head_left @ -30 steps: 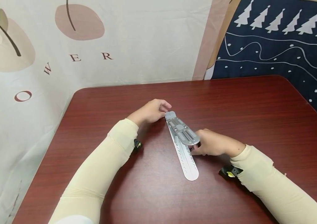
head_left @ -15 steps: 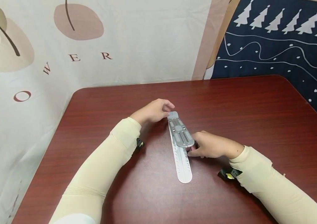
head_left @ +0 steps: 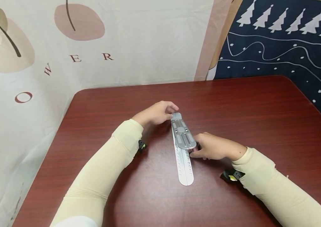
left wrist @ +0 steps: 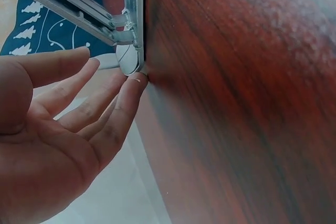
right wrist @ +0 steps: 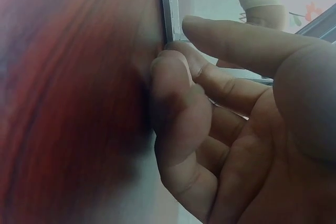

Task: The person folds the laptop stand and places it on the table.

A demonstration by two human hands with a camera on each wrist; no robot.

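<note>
**Two hands on a folding metal stand**

One silver metal stand (head_left: 183, 148) lies on a dark red table (head_left: 262, 119), between the two hands. The left hand (head_left: 156, 113), fingers nearly straight and relaxed, touches the stand's far end with its fingertips (left wrist: 137, 80). The right hand (head_left: 214, 146) curls its fingers against the stand's side edge, under the raised upper plate; its fingertips are hidden there. Behind the left hand, a pale cloth (head_left: 92, 56) shows the letters "O W E R", cut off.
</note>
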